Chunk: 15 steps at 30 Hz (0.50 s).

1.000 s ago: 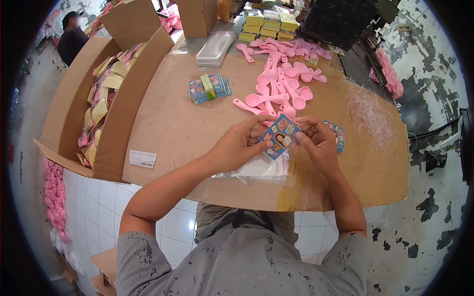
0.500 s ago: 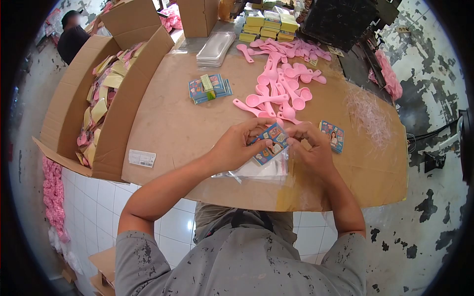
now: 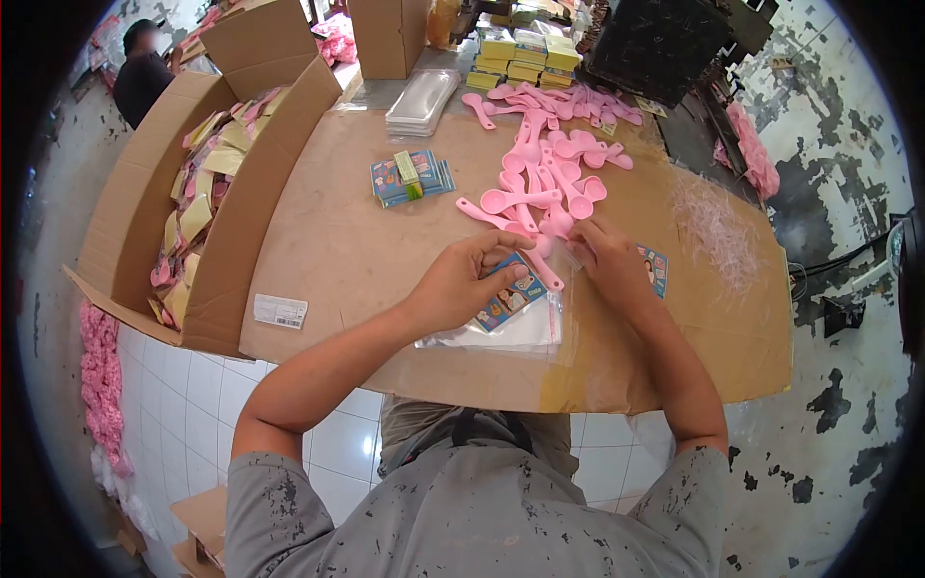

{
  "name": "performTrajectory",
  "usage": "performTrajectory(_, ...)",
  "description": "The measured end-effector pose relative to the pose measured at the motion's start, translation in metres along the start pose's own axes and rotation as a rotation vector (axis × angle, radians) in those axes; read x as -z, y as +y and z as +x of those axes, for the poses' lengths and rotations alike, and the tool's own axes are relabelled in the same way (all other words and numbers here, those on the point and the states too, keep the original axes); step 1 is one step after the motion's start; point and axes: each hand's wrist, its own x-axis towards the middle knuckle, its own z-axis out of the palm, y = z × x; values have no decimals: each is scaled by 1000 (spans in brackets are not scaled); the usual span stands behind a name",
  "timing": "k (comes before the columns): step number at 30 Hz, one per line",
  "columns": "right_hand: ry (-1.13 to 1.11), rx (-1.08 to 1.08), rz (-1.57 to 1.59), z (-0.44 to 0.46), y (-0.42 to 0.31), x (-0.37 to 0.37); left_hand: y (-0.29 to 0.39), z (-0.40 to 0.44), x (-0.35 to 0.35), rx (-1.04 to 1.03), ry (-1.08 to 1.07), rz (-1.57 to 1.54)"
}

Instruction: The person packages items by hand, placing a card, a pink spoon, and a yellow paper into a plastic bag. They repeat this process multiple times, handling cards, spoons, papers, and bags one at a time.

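Observation:
My left hand (image 3: 462, 284) pinches a blue printed card (image 3: 511, 301) between thumb and fingers, tilted over a stack of clear plastic bags (image 3: 491, 334). Just beyond the card lies a pink measuring spoon (image 3: 544, 268), its handle pointing toward me. My right hand (image 3: 609, 265) is curled at the near edge of a heap of pink measuring spoons (image 3: 525, 197); its fingertips touch or nearly touch the heap, and what they grip is hidden. Partly behind that hand, more blue cards (image 3: 655, 270) lie on the cardboard-covered table (image 3: 328, 202).
A banded stack of blue cards (image 3: 409, 178) and clear sleeves (image 3: 422, 101) lie farther back. At left stands a carton (image 3: 260, 183) of packed pink and yellow pieces. Yellow-edged card stacks (image 3: 525, 58) and a black machine (image 3: 660, 48) are behind. A person (image 3: 143, 77) is at far left.
My right hand has left the card and moved up to the spoon heap. The card in my left hand has dropped slightly down and left, exposing the near spoon.

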Motion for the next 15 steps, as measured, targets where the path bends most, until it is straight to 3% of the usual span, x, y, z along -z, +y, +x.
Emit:
performTrajectory(4, 147, 100, -81, 10, 4, -6, -2, 1, 1, 6, 19, 2)
performTrajectory(7, 124, -45, 100, 10, -6, 7, -8, 4, 2, -64, 27, -102)
performTrajectory(10, 148, -178, 849, 6, -22, 16, -4, 3, 2, -30, 24, -93)
performTrajectory(15, 245, -215, 1163, 5, -44, 25, -12, 2, -3, -54, -9, -33)
